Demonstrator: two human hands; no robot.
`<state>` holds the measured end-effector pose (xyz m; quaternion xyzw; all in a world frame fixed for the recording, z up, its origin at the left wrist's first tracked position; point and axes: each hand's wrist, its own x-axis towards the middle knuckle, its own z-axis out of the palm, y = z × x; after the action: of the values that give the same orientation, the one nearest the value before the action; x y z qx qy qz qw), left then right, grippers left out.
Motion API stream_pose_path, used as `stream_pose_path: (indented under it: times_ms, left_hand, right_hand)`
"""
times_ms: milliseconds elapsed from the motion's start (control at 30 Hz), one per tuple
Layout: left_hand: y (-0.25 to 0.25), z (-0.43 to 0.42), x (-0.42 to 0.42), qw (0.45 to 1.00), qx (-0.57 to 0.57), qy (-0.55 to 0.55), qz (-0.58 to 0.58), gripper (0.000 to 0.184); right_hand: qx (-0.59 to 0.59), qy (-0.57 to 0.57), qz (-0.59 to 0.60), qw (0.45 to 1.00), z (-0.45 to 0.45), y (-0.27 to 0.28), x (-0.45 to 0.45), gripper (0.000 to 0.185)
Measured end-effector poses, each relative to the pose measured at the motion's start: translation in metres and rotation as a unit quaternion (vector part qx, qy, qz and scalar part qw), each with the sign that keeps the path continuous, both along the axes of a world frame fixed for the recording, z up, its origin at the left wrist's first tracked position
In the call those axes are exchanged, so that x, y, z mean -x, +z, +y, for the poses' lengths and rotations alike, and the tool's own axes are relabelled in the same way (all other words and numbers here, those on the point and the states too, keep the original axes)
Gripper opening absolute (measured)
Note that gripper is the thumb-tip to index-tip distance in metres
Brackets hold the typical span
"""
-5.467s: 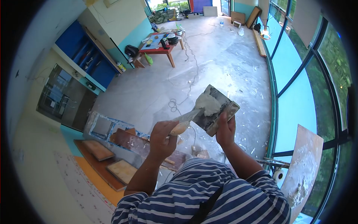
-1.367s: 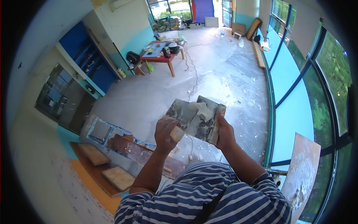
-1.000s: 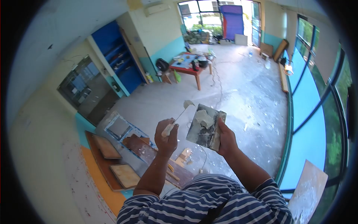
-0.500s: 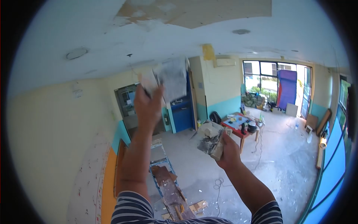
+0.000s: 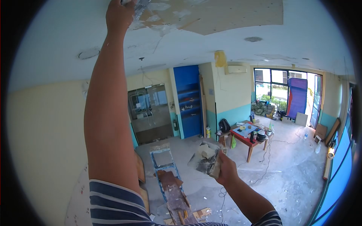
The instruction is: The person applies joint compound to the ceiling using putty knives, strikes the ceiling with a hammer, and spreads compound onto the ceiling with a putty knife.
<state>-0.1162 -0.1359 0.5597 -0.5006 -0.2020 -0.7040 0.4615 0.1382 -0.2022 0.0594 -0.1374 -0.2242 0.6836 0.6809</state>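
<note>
High at the upper left, my left hand (image 5: 119,16) is closed on a putty knife (image 5: 140,9). Its wide blade lies up against the ceiling at the left end of an unpainted brown board patch (image 5: 237,14); whether the whole edge touches is hard to tell. Whitish smears show on that patch near the blade. Lower, in front of my body, my right hand (image 5: 227,168) grips a flat, putty-smeared plate (image 5: 203,165) by its right side. On top of the plate sits a lump of off-white putty (image 5: 206,151). My right fingers are partly hidden behind it.
Below me stands a blue-stained frame like a ladder or scaffold (image 5: 164,155) with a worn plank (image 5: 175,194). A red table (image 5: 247,141) with tools is further off. Cables (image 5: 223,194) and debris lie on the floor. A lit lamp (image 5: 331,152) is at right.
My left hand has risen with the putty knife from mid-view to the ceiling. My right hand and the putty plate have dropped slightly. The view has shifted a little.
</note>
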Motion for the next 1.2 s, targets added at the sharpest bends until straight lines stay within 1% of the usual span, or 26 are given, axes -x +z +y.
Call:
stream_pose_path:
  times_ms: [100,200,300,400,433,500,533,600,633,667,733,833,867,967,1100,1200]
  left_hand:
    - [0.018,0.008,-0.001,0.996,0.031,0.038,-0.072,0.053]
    - [0.013,-0.006,-0.012,0.99,0.046,0.066,-0.118,0.057]
    - [0.005,-0.014,-0.02,0.988,0.045,0.044,-0.138,0.059]
    - [0.005,-0.003,-0.002,0.989,0.027,0.043,-0.14,0.059]
    - [0.003,0.001,0.004,0.988,0.027,0.024,-0.151,0.059]
    - [-0.004,0.009,0.017,0.984,0.028,-0.012,-0.173,0.059]
    - [-0.005,0.018,0.023,0.985,-0.02,0.003,-0.173,0.056]
    - [-0.017,0.003,0.021,0.989,0.038,-0.006,-0.146,0.052]
    - [-0.022,-0.004,0.02,0.989,0.067,-0.01,-0.132,0.049]
    - [-0.02,-0.003,0.018,0.995,0.019,0.039,-0.087,0.048]
    - [-0.015,0.003,0.014,0.988,-0.077,0.137,0.005,0.045]
    - [-0.016,-0.02,-0.016,0.988,-0.06,0.144,0.007,0.041]
    - [-0.012,-0.021,-0.02,0.988,-0.055,0.146,-0.007,0.043]
    - [0.01,-0.018,-0.009,0.982,-0.053,0.175,-0.038,0.046]
    - [0.011,-0.024,-0.002,0.985,-0.038,0.157,-0.059,0.051]
    - [0.006,-0.03,0.008,0.986,-0.022,0.142,-0.083,0.052]
  right_hand:
    - [0.034,-0.016,0.012,0.999,-0.005,-0.017,-0.008,0.04]
    - [0.055,-0.035,0.022,0.998,-0.027,-0.052,-0.028,0.04]
    - [0.079,-0.054,0.036,0.995,-0.038,-0.097,-0.041,0.042]
    - [0.092,-0.064,0.047,0.993,-0.041,-0.139,-0.044,0.041]
    - [0.093,-0.065,0.05,0.992,-0.043,-0.147,-0.044,0.041]
    - [0.105,-0.052,0.064,0.991,-0.048,-0.152,-0.042,0.042]
    - [0.112,-0.044,0.069,0.99,-0.053,-0.152,-0.04,0.042]
    - [0.127,-0.031,0.07,0.989,-0.058,-0.151,-0.037,0.043]
    - [0.115,-0.021,0.069,0.991,-0.058,-0.152,-0.036,0.044]
    - [0.103,-0.01,0.068,0.992,-0.058,-0.152,-0.034,0.044]
    - [0.09,0.002,0.064,0.994,-0.056,-0.152,-0.031,0.044]
    - [0.088,0.002,0.057,0.995,-0.051,-0.15,-0.025,0.044]
    - [0.089,0.001,0.057,0.994,-0.05,-0.147,-0.022,0.043]
    - [0.087,0.003,0.07,0.994,-0.047,-0.156,-0.02,0.043]
    - [0.118,-0.024,0.056,0.991,-0.057,-0.175,-0.031,0.044]
    - [0.121,-0.03,0.086,0.989,-0.071,-0.18,-0.038,0.044]
